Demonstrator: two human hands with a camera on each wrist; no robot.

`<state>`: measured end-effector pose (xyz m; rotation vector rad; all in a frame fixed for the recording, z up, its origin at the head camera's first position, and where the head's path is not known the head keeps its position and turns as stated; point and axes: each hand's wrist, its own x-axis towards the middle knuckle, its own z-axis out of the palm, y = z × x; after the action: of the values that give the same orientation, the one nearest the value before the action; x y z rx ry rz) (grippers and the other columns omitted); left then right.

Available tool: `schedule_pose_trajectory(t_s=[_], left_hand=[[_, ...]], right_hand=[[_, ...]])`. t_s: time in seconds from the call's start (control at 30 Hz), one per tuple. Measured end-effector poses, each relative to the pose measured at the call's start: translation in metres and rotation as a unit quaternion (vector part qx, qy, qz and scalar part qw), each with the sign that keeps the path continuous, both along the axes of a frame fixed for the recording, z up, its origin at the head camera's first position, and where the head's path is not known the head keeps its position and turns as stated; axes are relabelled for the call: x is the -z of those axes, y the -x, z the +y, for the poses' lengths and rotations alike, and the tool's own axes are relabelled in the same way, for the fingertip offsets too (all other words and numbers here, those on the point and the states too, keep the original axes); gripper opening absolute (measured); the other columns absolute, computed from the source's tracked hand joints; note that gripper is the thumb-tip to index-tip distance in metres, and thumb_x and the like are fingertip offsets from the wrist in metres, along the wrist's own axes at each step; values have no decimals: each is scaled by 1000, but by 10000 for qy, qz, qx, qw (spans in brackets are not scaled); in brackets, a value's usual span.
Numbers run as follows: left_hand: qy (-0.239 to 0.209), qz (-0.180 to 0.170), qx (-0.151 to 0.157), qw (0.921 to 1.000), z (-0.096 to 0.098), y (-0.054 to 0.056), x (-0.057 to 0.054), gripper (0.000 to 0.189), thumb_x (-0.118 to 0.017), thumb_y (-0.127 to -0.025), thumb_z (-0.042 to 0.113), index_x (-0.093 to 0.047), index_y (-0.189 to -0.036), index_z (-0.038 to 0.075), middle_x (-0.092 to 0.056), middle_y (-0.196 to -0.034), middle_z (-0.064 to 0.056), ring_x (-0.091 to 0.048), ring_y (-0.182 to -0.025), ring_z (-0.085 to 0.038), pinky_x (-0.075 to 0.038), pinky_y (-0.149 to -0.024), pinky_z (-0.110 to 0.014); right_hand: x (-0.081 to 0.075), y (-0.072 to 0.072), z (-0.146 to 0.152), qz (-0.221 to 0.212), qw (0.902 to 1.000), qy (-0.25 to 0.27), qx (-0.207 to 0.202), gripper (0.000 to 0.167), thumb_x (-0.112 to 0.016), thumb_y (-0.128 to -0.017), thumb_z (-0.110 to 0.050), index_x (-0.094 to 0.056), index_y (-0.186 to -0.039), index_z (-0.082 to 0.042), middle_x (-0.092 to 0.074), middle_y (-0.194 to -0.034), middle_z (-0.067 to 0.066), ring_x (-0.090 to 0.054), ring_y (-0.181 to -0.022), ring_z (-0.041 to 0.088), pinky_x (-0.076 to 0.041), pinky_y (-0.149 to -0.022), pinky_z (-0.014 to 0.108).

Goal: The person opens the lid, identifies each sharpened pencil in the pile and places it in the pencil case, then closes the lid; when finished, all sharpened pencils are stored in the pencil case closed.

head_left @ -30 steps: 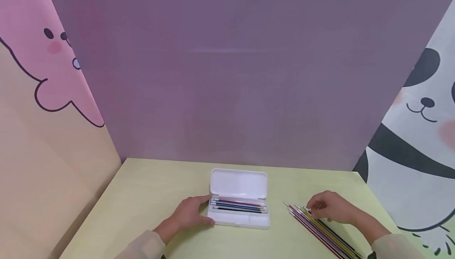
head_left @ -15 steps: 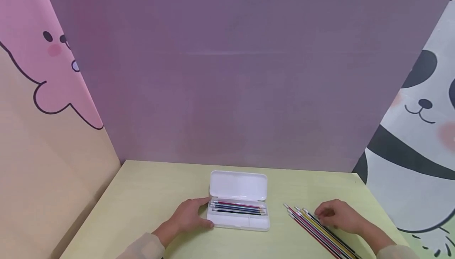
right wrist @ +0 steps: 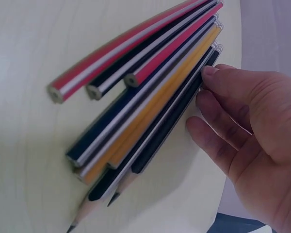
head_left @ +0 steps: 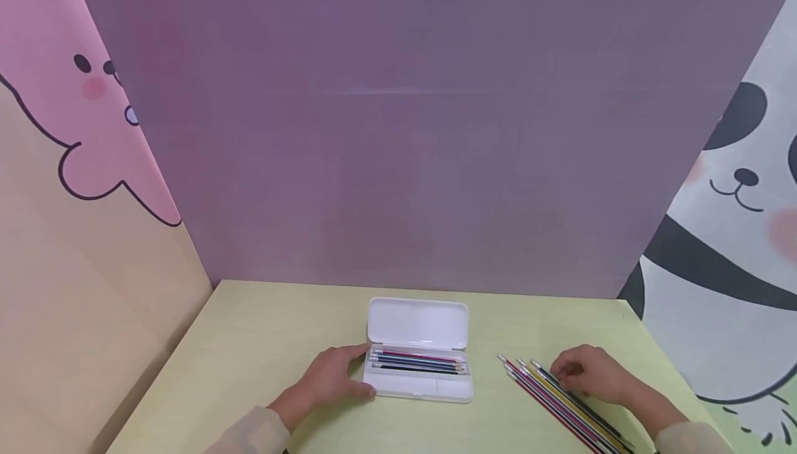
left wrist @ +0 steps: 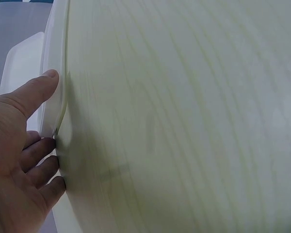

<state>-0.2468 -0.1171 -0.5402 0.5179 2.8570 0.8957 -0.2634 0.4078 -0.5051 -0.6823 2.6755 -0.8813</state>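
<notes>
An open white pencil case point(head_left: 423, 388) lies on the table, its lid point(head_left: 418, 322) tipped back. Several pencils point(head_left: 417, 362), red and dark, lie side by side in its rear compartment. My left hand point(head_left: 333, 374) grips the case's left end, thumb at the front corner and fingers at the back. To the right, a loose bundle of striped pencils point(head_left: 554, 398) fans across the table, in red, black and yellow. My right hand point(head_left: 591, 374) pinches the outermost dark pencil point(right wrist: 160, 141) near its eraser end, between thumb and fingers. That pencil's sharpened tip points down-left in the right wrist view.
The pale yellow table point(head_left: 280, 322) runs back to a purple panel point(head_left: 398, 163). Side walls carry a pink cartoon animal point(head_left: 75, 122) at left and a panda point(head_left: 741, 232) at right. The case's front compartment point(head_left: 405, 385) has a small divider.
My right hand has shifted right and slightly toward me along the pencil bundle, off the pencils' eraser ends. The left hand and case stay in place.
</notes>
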Motion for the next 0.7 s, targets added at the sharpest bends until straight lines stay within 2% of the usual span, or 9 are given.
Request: schedule_pose_trajectory(t_s=[0.2, 0.47, 0.7], left_hand=[[19, -22, -17, 10000, 0, 1, 1, 89, -88, -73, 49, -57, -147, 11, -65, -141, -11, -59, -130, -35, -48, -109, -54], [38, -70, -53, 10000, 0, 1, -2, 90, -89, -73, 48, -57, -148, 11, -64, -141, -11, -59, -130, -36, -48, -109, -55], [7, -34, -33, 10000, 0, 1, -2, 90, -90, -72, 48, -57, -147, 10, -65, -140, -13, -59, -129, -37, -48, -109, -56]], right_hand=[[-3, 2, -4, -103, 9996, -165, 203, 11, -73, -88, -7, -75, -99, -9, -73, -87, -2, -56, -70, 0, -50, -58, 23], [0, 6, -6, 214, 9984, -453, 255, 11, -77, -85, -10, -76, -96, -11, -73, -86, -5, -58, -73, -2, -51, -62, 22], [-1, 6, -8, 306, 9979, -519, 229, 10, -77, -85, -9, -76, -94, -10, -74, -85, -6, -58, -73, -2, -51, -63, 22]])
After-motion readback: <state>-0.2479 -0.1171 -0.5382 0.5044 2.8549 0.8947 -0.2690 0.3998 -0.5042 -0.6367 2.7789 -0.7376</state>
